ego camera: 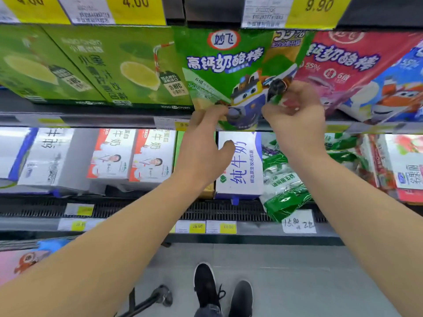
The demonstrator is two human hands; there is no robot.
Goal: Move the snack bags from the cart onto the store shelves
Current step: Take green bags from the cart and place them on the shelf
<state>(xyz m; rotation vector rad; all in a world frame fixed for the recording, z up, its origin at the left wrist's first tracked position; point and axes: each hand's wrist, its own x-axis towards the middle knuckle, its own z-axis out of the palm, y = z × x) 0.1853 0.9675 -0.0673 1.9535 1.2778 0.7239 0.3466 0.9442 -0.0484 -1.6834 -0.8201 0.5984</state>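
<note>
The green snack bag (pixel 231 72) stands upright at the front edge of the shelf (pixel 96 116), between the green drink cartons (pixel 96 65) and a red bag (pixel 343 65), probably so that its face shows to shoppers. The left hand (pixel 203 143) holds its lower left corner with curled fingers. The right hand (pixel 295 120) pinches its lower right part, seemingly to straighten it.

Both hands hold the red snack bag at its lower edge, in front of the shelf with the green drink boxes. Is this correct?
Not quite: the bag is green, not red. The head view shows the left hand and the right hand holding the green snack bag at its lower edge, beside the green drink boxes. The red bag sits untouched to its right.
</note>
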